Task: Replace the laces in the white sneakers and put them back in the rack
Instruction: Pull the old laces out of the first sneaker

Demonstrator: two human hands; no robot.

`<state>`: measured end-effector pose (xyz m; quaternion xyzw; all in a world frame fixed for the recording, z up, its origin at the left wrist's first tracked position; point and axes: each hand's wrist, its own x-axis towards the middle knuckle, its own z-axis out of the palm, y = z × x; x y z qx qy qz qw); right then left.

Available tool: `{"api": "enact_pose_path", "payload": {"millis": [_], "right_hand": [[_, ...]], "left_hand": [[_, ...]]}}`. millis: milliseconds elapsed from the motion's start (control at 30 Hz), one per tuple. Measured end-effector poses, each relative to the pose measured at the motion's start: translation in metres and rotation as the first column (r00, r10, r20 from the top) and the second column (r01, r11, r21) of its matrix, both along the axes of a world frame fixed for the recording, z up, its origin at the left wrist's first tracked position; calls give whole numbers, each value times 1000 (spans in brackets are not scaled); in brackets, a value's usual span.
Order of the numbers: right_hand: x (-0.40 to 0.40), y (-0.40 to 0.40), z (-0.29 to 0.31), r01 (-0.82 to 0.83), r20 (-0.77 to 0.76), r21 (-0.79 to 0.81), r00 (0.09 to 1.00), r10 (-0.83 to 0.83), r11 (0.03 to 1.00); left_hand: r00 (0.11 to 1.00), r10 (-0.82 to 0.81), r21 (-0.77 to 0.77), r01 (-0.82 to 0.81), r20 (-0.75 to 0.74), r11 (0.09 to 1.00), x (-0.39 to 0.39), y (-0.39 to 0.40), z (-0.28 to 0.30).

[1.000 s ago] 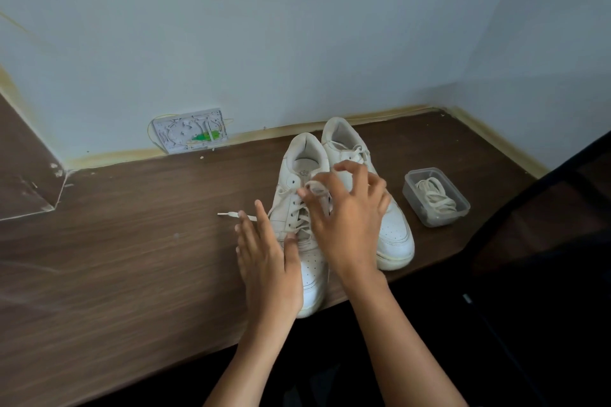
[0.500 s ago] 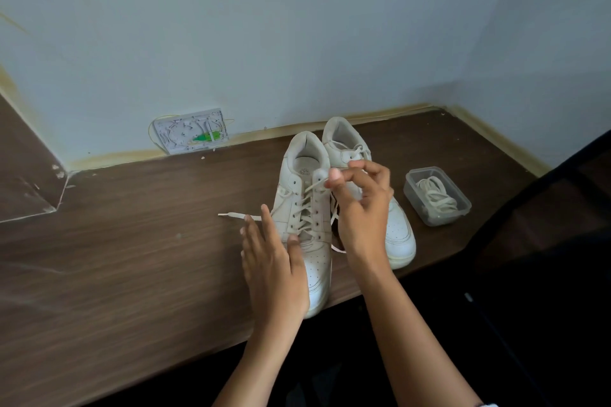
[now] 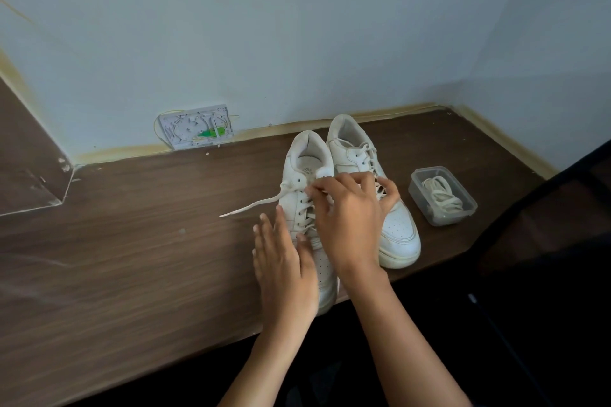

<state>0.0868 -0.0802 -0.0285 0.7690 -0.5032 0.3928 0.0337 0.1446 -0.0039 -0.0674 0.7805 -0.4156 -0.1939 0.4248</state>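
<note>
dark wood-grain desk (image 3: pixel 132 258) set into a wall corner carries two white sneakers (image 3: pixel 370 175) side by side, toes at its near edge, a loose lace end (image 3: pixel 251 206) lying to their left, and a clear plastic container (image 3: pixel 461 213) of coiled laces to their right.

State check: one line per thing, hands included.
left sneaker: on desk, laced, one lace end trailing left
right sneaker: on desk, laced
loose lace end: flat on desk
plastic container: lidless, laces coiled inside
left hand: fingers straight, resting against left sneaker
right hand: fingers curled, pinching lace at the upper eyelets
</note>
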Motion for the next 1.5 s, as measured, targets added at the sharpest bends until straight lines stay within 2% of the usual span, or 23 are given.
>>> {"api": "enact_pose_path", "payload": {"millis": [267, 300, 367, 433, 500, 567, 667, 733, 900, 1000, 1067, 1133, 1200, 1233, 1300, 1400, 1467, 1500], "right_hand": [[-8, -6, 4, -2, -34, -10, 999, 2, 1000], [-9, -6, 4, -7, 8, 11, 1000, 7, 1000], [-9, -5, 6, 8, 206, 81, 978, -25, 997], [-12, -6, 10, 65, 403, 117, 909, -107, 991], [-14, -7, 14, 122, 445, 106, 881, -157, 987], [-16, -8, 16, 119, 374, 75, 917, -139, 990], [-15, -6, 13, 44, 156, 38, 986, -49, 998], [-12, -5, 6, 32, 49, 45, 998, -34, 998], [-6, -8, -6, 60, 0, -9, 998, -60, 998], [-4, -9, -9, 18, -18, -18, 1000, -19, 1000], [-5, -7, -5, 87, 166, 7, 982, -87, 996], [-11, -8, 4, 197, 476, 63, 856, -203, 978], [-19, -13, 10, 260, 623, 103, 735, -267, 960], [-23, -15, 11, 273, 621, 109, 732, -280, 956], [-26, -17, 11, 222, 557, 76, 799, -226, 972], [-20, -13, 9, 36, 277, 16, 960, -39, 999], [-14, -10, 1, -37, 90, 66, 995, 31, 997], [-10, -7, -3, -49, 52, 106, 998, 44, 993]], "left_hand": [[992, 0, 4, 1, -129, 1000, 10, -4, 1], [992, -3, 0, 3, -125, 1000, 11, -4, 0], [994, -13, -7, 13, -110, 1000, 10, -4, 0], [993, -22, -18, 20, -113, 1000, 7, -2, 0], [992, -29, -36, 25, -119, 999, 4, -1, -1], [991, -37, -33, 33, -127, 999, 3, -2, -2], [992, -59, 1, 59, -113, 998, 7, -4, -3], [992, -96, -7, 95, -82, 995, 12, -6, -3], [981, -188, -67, 185, -41, 981, 18, -9, -2], [984, -178, -62, 177, -10, 982, 17, -10, -4], [986, -168, -64, 167, -17, 984, 17, -11, -6], [984, -175, -77, 172, -30, 982, 17, -10, -8], [983, -183, -89, 181, -20, 979, 17, -11, -9], [983, -183, -89, 181, -12, 979, 17, -10, -10], [984, -180, -87, 179, -6, 980, 17, -10, -10], [984, -178, -81, 176, -15, 981, 16, -11, -8], [984, -175, -70, 173, -27, 982, 15, -11, -7], [984, -174, -61, 172, -29, 983, 15, -12, -7]]}}
